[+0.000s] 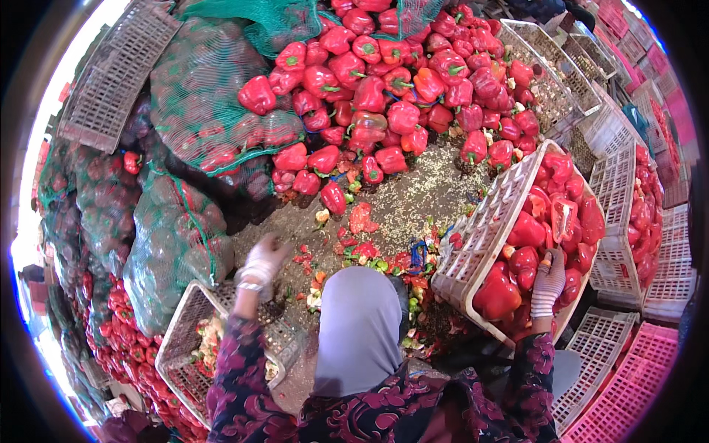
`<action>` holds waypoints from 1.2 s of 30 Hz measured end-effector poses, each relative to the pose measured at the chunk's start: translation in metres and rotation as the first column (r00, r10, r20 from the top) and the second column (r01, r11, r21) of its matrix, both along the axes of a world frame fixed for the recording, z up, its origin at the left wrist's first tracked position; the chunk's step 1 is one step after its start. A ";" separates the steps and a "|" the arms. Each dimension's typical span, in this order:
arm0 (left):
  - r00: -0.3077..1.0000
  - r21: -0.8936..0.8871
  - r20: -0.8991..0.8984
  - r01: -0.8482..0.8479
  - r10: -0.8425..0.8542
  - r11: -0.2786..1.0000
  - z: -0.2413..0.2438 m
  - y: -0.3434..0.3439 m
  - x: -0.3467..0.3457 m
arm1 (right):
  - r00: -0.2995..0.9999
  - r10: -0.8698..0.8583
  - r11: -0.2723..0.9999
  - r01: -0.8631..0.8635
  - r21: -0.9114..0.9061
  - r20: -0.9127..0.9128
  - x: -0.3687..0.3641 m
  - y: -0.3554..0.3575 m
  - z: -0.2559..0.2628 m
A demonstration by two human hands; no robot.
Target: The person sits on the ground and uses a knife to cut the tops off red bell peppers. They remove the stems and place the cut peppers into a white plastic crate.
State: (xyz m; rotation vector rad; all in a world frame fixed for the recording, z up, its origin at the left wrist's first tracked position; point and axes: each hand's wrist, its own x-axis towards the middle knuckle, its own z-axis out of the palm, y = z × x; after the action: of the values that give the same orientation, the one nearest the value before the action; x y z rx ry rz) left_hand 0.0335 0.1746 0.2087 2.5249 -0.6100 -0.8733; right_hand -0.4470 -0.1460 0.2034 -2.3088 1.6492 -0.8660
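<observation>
My left hand (pixel 267 257), in a pale glove and blurred, is over the floor left of centre, with its fingers apart and nothing seen in it. At the right, my right hand (pixel 548 279), in a striped knit glove, rests over a tilted pale plastic crate (pixel 482 213) filled with red bell peppers. Its fingers are curled on a small orange object (pixel 546 262), whose kind I cannot tell. Just above this hand lies a cut red bell pepper (pixel 564 219), its pale inside showing. A large pile of whole red bell peppers (pixel 368 94) lies in front of me.
Green mesh sacks of peppers (pixel 180 232) stand at the left. A crate with pepper scraps (pixel 185 332) is at the lower left. Seeds and trimmings (pixel 410 188) cover part of the floor. Further crates (pixel 612 221) stand at the right, some with peppers.
</observation>
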 end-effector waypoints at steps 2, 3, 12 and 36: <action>0.995 -0.029 0.047 0.092 -0.090 0.995 -0.073 -0.034 0.017 | 1.000 0.002 1.000 -0.002 -0.002 0.025 0.003 -0.002 -0.010; 0.999 -0.011 -0.050 -0.004 0.003 1.000 -0.093 -0.064 0.015 | 0.999 0.007 1.000 -0.007 0.000 0.053 0.003 0.000 -0.009; 0.910 0.038 0.107 -0.407 0.401 0.913 -0.234 -0.182 0.050 | 0.974 -0.032 0.994 0.007 0.113 0.226 0.002 0.007 -0.013; 0.998 -0.784 -0.006 0.033 -0.060 0.620 0.027 -0.157 -0.069 | 0.649 -0.221 0.842 -0.249 0.478 0.728 0.001 0.056 0.068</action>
State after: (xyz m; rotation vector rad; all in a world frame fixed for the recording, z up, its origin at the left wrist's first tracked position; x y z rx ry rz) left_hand -0.0355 0.0179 0.2358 1.6811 -0.8278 -0.4828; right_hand -0.4458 -0.0900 0.2716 -1.2611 1.2359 -1.0026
